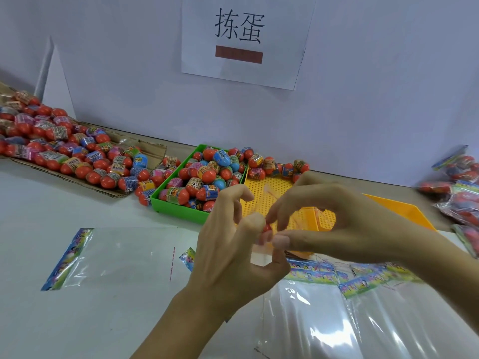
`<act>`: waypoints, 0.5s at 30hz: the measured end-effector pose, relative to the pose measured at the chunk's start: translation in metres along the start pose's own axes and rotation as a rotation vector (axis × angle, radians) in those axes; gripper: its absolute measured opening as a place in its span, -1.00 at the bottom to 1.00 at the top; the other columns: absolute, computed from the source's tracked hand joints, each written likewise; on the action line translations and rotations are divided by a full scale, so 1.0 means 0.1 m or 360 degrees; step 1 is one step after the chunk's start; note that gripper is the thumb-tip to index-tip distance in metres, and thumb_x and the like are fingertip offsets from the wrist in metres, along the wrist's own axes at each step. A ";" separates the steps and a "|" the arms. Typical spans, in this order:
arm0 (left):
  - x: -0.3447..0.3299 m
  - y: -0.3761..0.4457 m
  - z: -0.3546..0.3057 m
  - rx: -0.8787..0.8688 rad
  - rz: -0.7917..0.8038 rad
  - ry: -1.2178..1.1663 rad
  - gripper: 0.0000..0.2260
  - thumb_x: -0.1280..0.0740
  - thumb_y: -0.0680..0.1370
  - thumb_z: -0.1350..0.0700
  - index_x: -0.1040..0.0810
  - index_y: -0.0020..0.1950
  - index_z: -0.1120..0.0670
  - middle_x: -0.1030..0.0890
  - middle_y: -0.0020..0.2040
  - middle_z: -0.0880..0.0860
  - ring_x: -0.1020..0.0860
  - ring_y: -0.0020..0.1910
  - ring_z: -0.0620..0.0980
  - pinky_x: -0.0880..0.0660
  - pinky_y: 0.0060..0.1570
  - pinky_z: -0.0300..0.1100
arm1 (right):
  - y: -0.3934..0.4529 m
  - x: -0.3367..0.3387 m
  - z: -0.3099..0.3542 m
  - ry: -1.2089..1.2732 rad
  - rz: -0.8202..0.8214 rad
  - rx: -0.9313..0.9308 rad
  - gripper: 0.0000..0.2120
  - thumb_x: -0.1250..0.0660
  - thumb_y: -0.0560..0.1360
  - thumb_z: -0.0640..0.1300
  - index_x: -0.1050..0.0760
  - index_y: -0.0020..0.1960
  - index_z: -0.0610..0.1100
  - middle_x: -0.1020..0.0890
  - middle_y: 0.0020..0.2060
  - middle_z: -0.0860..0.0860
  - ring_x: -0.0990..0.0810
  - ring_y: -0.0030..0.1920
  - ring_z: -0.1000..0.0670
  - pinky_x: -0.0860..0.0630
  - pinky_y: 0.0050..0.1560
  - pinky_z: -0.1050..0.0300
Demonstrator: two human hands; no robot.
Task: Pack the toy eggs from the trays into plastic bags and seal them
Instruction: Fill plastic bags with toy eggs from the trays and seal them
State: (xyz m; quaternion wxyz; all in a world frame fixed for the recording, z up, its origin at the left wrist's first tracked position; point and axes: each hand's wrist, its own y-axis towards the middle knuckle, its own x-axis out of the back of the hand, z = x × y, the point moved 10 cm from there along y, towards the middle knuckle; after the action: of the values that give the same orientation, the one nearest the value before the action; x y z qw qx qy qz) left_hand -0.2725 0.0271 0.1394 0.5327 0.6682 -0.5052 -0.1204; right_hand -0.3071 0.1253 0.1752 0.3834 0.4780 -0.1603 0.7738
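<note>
small red toy egg [267,227] pinched between left hand [233,244] and right hand [334,224] fingertips, above clear plastic bags [324,314]; best kept firmly nipped, lowered straight down from the pinch into a bag mouth.

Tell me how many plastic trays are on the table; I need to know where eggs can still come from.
2. A green tray, heaped with toy eggs, and beside it a yellow perforated tray, nearly empty and partly behind the hands. The cardboard flat isn't counted.

Eggs [207,174] red-orange, banded — trays green [178,211], perforated yellow [269,195]; bag [124,255] seemingly clear.
</note>
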 end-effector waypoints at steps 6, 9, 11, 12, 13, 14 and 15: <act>-0.03 -0.03 0.03 0.0006 0.0023 -0.0108 -0.50 -0.49 0.32 0.00 -0.22 0.05 -0.01 -0.27 0.17 0.04 -0.41 -0.12 0.07 -0.42 -0.50 -0.12 | 0.02 -0.24 0.17 0.0003 0.0195 0.0208 -0.81 -0.48 0.47 0.02 -0.62 0.01 -0.05 -0.52 -0.36 0.44 -0.35 -0.51 0.13 -0.24 -0.43 0.45; -0.06 -0.05 0.09 0.0122 0.0060 -0.0275 -0.42 -0.54 0.29 -0.01 -0.20 0.07 -0.01 -0.25 0.17 0.00 -0.40 -0.05 0.01 -0.46 -0.47 -0.08 | 0.05 -0.20 0.03 -0.0055 0.0105 0.0136 -0.93 -0.47 0.49 -0.14 -0.63 -0.04 -0.01 -0.61 -0.25 0.34 -0.60 -0.28 0.15 -0.48 -0.32 0.32; -0.09 -0.06 0.16 0.0283 0.0094 -0.0519 -0.37 -0.54 0.29 -0.08 -0.19 0.15 -0.11 -0.28 0.21 -0.03 -0.45 0.01 -0.05 -0.53 -0.32 -0.08 | 0.04 -0.09 -0.10 0.0078 -0.0021 0.0042 -0.85 -0.41 0.47 -0.24 -0.63 -0.13 0.01 -0.67 -0.19 0.17 -0.65 -0.12 0.12 -0.56 -0.23 0.14; -0.11 -0.07 0.21 0.0418 0.0126 -0.0658 -0.33 -0.54 0.28 -0.12 -0.17 0.19 -0.21 -0.33 0.23 -0.09 -0.50 0.04 -0.06 -0.55 -0.22 -0.11 | 0.04 -0.03 -0.14 0.0179 -0.0089 0.0004 -0.82 -0.37 0.44 -0.25 -0.61 -0.18 0.03 -0.68 -0.19 0.11 -0.65 -0.10 0.09 -0.57 -0.21 0.09; -0.15 -0.09 0.28 0.0571 0.0172 -0.0781 -0.29 -0.54 0.26 -0.16 -0.14 0.22 -0.30 -0.39 0.23 -0.16 -0.54 0.06 -0.03 -0.56 -0.15 -0.15 | 0.03 0.03 -0.18 0.0291 -0.0154 -0.0022 -0.79 -0.33 0.40 -0.26 -0.59 -0.23 0.04 -0.68 -0.20 0.07 -0.65 -0.11 0.06 -0.56 -0.21 0.09; -0.21 -0.12 0.34 0.0727 0.0241 -0.0883 -0.26 -0.54 0.24 -0.19 -0.13 0.24 -0.34 -0.47 0.22 -0.21 -0.57 0.08 -0.04 -0.57 -0.09 -0.17 | 0.02 0.08 -0.20 0.0397 -0.0205 -0.0031 -0.76 -0.30 0.37 -0.29 -0.58 -0.26 0.04 -0.68 -0.21 0.02 -0.65 -0.13 0.05 -0.54 -0.23 0.12; -0.30 -0.16 0.40 0.0876 0.0333 -0.0973 -0.24 -0.54 0.23 -0.20 -0.15 0.27 -0.34 -0.55 0.20 -0.18 -0.60 0.08 -0.04 -0.59 -0.03 -0.14 | 0.02 0.12 -0.21 0.0496 -0.0241 -0.0026 -0.74 -0.28 0.35 -0.32 -0.57 -0.28 0.03 -0.68 -0.21 -0.02 -0.64 -0.16 0.04 -0.52 -0.25 0.16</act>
State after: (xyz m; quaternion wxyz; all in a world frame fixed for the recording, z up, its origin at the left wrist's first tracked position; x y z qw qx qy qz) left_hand -0.3054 0.0261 0.0985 0.1695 0.6641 -0.7184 -0.1190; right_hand -0.3241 0.1424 0.1751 0.4647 0.3598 -0.0687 0.8061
